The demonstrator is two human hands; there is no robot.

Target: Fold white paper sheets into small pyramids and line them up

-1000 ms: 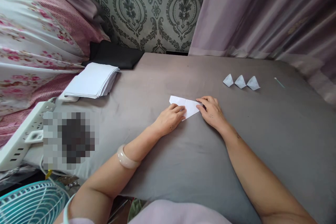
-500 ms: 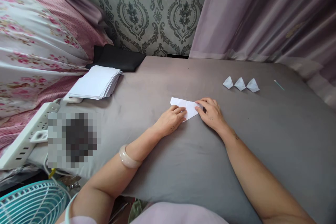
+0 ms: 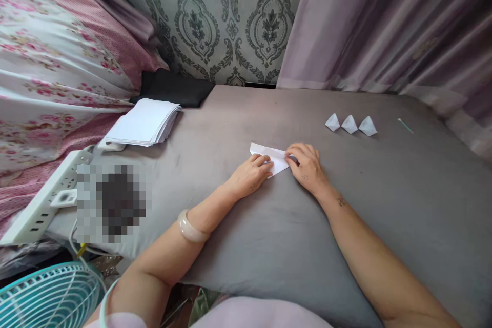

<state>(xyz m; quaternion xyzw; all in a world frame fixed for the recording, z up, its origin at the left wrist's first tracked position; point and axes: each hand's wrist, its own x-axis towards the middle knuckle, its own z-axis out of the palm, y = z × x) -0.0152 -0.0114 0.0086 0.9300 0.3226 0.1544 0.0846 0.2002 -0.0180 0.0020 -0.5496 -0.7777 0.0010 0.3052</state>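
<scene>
A folded piece of white paper point(image 3: 277, 165) lies on the grey cloth surface in front of me, with a strip along its far edge creased and standing slightly raised. My left hand point(image 3: 251, 174) presses the paper's near left part with curled fingers held together. At the right end, my right hand point(image 3: 306, 164) pinches the far edge between thumb and fingers. Part of the paper is hidden under both hands. Farther off to the right, three small pointed folded-paper pieces point(image 3: 349, 124) stand in a row.
A stack of white paper point(image 3: 144, 122) sits at the far left, by a black cloth-like item point(image 3: 177, 88). Along the left edge are a white power strip point(image 3: 46, 200), a blurred-out patch and a teal fan point(image 3: 49, 294). A thin cotton swab point(image 3: 405, 125) lies at the far right.
My right fingers have closed in on the paper's far edge, and the strip there now looks more raised. My left hand stays in place. The view has shifted slightly.
</scene>
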